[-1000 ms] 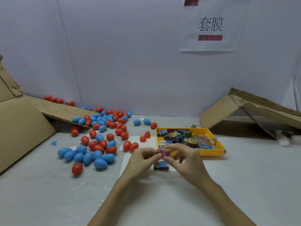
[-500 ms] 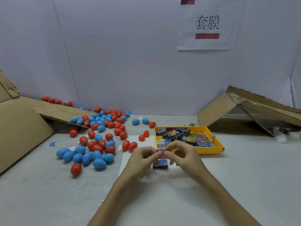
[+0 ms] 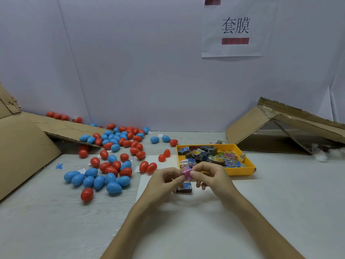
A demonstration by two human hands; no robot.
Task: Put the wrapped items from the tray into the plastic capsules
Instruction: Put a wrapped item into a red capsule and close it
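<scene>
A small pink wrapped item [image 3: 186,172] is pinched between the fingertips of my left hand [image 3: 164,181] and my right hand [image 3: 212,177], a little above the table in front of the tray. Below them a blue and dark wrapped item [image 3: 184,188] lies on the white sheet. The yellow tray [image 3: 242,170] behind my hands holds several colourful wrapped items [image 3: 209,155]. Red and blue egg-shaped plastic capsules [image 3: 112,159] lie scattered to the left, all closed as far as I can see.
A cardboard flap [image 3: 24,152] slopes at the far left, with capsules on and under its upper sheet. A folded cardboard piece [image 3: 283,131] stands at the back right. A white sheet [image 3: 149,176] lies under my hands. A paper sign [image 3: 235,28] hangs on the back wall.
Both hands have kept the pink item between them and turned it slightly, squeezing it more compact. The view has shifted a little downward.
</scene>
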